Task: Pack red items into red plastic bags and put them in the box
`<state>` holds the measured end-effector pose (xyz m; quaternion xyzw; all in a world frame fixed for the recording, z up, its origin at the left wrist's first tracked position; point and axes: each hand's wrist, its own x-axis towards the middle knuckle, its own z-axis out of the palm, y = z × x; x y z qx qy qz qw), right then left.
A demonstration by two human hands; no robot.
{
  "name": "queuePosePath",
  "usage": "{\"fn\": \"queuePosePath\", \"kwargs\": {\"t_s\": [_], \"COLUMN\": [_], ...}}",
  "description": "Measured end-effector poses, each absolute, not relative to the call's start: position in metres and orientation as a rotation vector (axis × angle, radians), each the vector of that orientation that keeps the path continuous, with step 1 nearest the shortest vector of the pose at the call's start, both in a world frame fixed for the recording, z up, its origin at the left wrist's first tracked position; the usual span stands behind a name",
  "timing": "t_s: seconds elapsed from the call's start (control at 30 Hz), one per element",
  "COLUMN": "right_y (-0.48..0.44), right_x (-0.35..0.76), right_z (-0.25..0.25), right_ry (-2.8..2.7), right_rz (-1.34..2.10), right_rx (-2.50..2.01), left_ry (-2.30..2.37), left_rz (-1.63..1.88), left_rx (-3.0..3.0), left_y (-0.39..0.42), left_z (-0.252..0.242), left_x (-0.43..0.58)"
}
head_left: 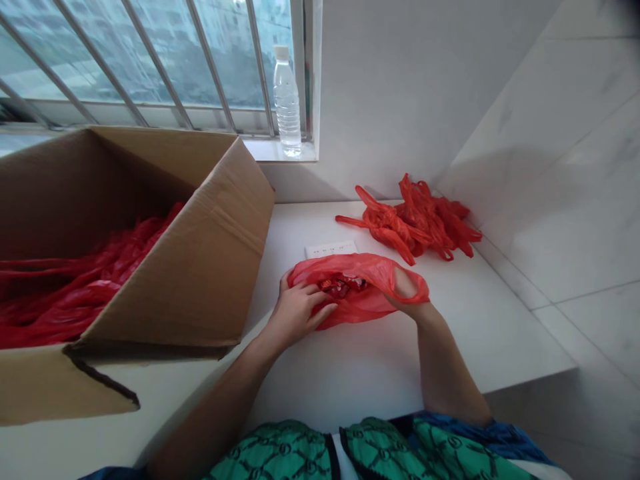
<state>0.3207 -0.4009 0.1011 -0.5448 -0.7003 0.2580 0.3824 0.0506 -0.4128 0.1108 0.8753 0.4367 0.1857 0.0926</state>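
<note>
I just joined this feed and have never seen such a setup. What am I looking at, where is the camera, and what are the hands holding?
No machine: these are a person's two bare hands, filmed by one camera on their head, looking forward and down. On the white counter stand an open cardboard box with red plastic inside and, by the wall, a pile of red bags. A water bottle stands on the windowsill. The left hand lies on a red plastic bag; the right hand is pushed into its handle, mostly hidden.
</note>
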Motion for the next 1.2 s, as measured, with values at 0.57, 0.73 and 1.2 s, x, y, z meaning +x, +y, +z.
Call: {"fn": "queuePosePath", "kwargs": {"t_s": [0.57, 0.73, 1.2], "right_y": [-0.467, -0.454, -0.440], "right_x": [0.339, 0.331, 0.314], "right_z": [0.156, 0.164, 0.196], "right_ry": [-1.856, -1.921, -2.317], "right_rz": [-0.050, -0.130, -0.146], "right_rx": [-1.435, -1.338, -1.048], "left_ry": [1.694, 1.570, 1.394], "left_rz": [0.081, -0.027, 0.078], "left_rx": [2.530, 2.474, 2.483], "left_y": [-0.445, -0.448, -0.469], "left_z": [0.131, 0.134, 0.158], "left_x": [0.039, 0.041, 0.032]}}
